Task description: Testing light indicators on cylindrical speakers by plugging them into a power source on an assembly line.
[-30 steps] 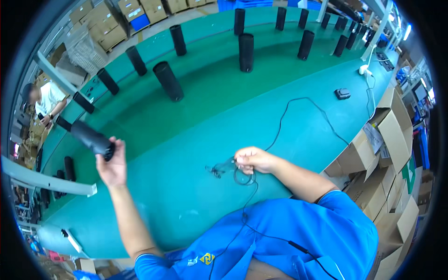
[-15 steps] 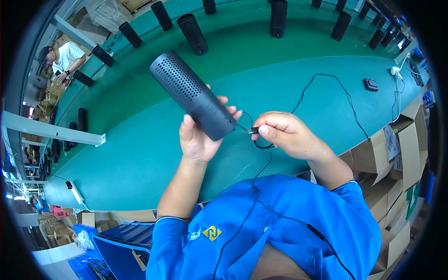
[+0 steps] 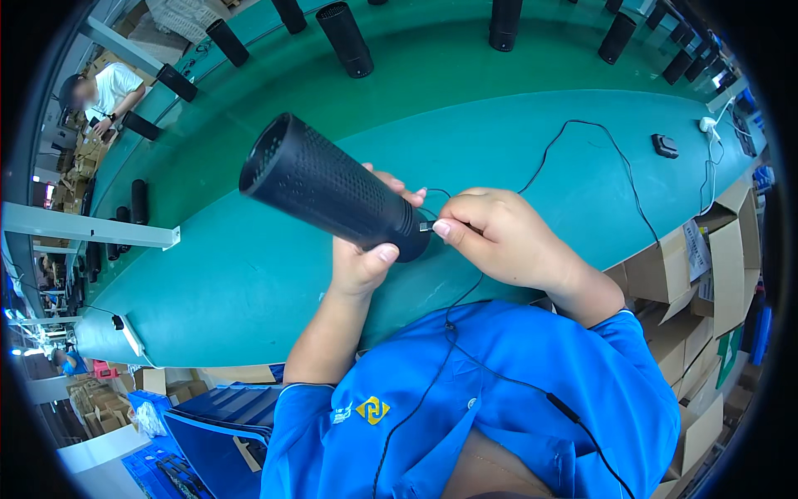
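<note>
I'm holding the cylinder [image 3: 332, 187] at a tilt above the table [image 3: 249, 291], its open end pointing to the upper left. My left hand [image 3: 357, 266] is grasping it near the base, fingers wrapping around. My right hand [image 3: 511, 237] is pinching a small plug [image 3: 427, 225] right beside that base.

As for progress, I'm counting the cylinder as picked up and the plug as lined up close to it. Since its metal end is showing, I'm judging the plug as not fully seated; I can't tell whether it is touching. Behind my right hand, a black lead [image 3: 568, 121] is looping across the table. Other cylinders [image 3: 345, 41] are standing along the far side, with neither of my hands touching them; whether they're finished or waiting, I'm not able to tell.
</note>
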Action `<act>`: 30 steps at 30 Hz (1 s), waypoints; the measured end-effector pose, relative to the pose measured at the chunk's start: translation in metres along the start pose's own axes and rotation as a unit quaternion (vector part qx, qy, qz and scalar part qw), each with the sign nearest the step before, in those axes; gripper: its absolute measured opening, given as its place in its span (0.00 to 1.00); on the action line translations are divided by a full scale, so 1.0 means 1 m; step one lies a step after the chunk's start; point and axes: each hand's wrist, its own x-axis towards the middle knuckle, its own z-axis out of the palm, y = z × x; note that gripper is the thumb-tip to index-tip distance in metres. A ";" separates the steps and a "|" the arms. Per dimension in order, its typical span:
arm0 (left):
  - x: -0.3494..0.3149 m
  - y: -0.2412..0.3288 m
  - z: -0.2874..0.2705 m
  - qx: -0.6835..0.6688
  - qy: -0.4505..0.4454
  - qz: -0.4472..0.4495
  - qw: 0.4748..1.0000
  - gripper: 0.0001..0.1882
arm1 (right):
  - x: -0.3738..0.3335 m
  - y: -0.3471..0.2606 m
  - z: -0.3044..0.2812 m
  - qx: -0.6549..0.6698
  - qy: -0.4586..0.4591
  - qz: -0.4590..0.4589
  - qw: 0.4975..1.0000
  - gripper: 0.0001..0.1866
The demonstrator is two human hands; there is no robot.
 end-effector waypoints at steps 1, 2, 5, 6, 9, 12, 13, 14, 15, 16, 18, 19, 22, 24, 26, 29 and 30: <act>-0.002 0.000 -0.002 0.024 -0.009 0.018 1.000 0.44 | 0.000 -0.001 0.000 -0.031 -0.005 -0.007 0.999 0.07; -0.004 -0.001 -0.003 0.047 -0.017 0.036 0.998 0.43 | 0.001 -0.002 0.000 -0.062 -0.009 -0.015 0.998 0.06; -0.008 -0.007 -0.007 0.081 -0.037 0.057 0.994 0.41 | 0.000 0.001 0.004 -0.089 -0.026 -0.013 0.996 0.06; -0.009 -0.009 -0.008 0.099 -0.046 0.068 0.992 0.40 | 0.000 0.003 0.006 -0.102 -0.035 -0.012 0.994 0.06; -0.015 -0.010 -0.006 0.138 -0.039 0.048 0.989 0.40 | -0.002 0.012 0.011 -0.098 -0.042 -0.007 0.994 0.06; -0.019 -0.011 -0.001 0.202 0.002 -0.044 0.978 0.42 | -0.006 0.021 0.013 -0.049 -0.035 0.006 0.998 0.04; -0.019 -0.011 -0.001 0.202 0.005 -0.045 0.978 0.42 | -0.006 0.022 0.011 -0.048 -0.037 0.006 0.998 0.04; -0.016 -0.010 0.000 0.145 0.033 -0.048 0.988 0.42 | -0.005 0.022 0.007 -0.025 -0.037 0.004 0.999 0.05; -0.012 -0.010 0.001 0.088 0.061 -0.052 0.993 0.41 | -0.004 0.021 0.003 -0.001 -0.038 0.001 0.999 0.07; -0.009 -0.010 0.002 0.030 0.089 -0.055 0.994 0.40 | -0.003 0.021 -0.001 0.022 -0.038 -0.001 0.999 0.09; -0.008 -0.011 0.001 -0.027 0.118 -0.058 0.991 0.39 | -0.003 0.021 -0.001 0.046 -0.038 -0.003 0.998 0.11; -0.008 -0.011 0.000 -0.041 0.125 -0.067 0.989 0.39 | -0.002 0.021 0.000 0.120 -0.032 0.035 0.992 0.14; -0.008 -0.011 -0.003 -0.080 0.150 -0.090 0.981 0.39 | 0.000 0.019 0.005 0.333 -0.014 0.147 0.931 0.23; -0.008 -0.011 0.000 -0.080 0.142 -0.090 0.983 0.39 | -0.001 0.019 0.009 0.327 -0.017 0.136 0.935 0.24; -0.008 -0.011 0.004 -0.079 0.125 -0.087 0.985 0.39 | -0.001 0.021 0.012 0.312 -0.022 0.113 0.943 0.27; -0.008 -0.011 0.007 -0.074 0.119 -0.086 0.986 0.39 | 0.000 0.018 0.011 0.285 -0.037 0.113 0.951 0.30; -0.008 -0.012 0.008 -0.070 0.121 -0.086 0.986 0.39 | 0.000 0.016 0.010 0.264 -0.047 0.123 0.956 0.31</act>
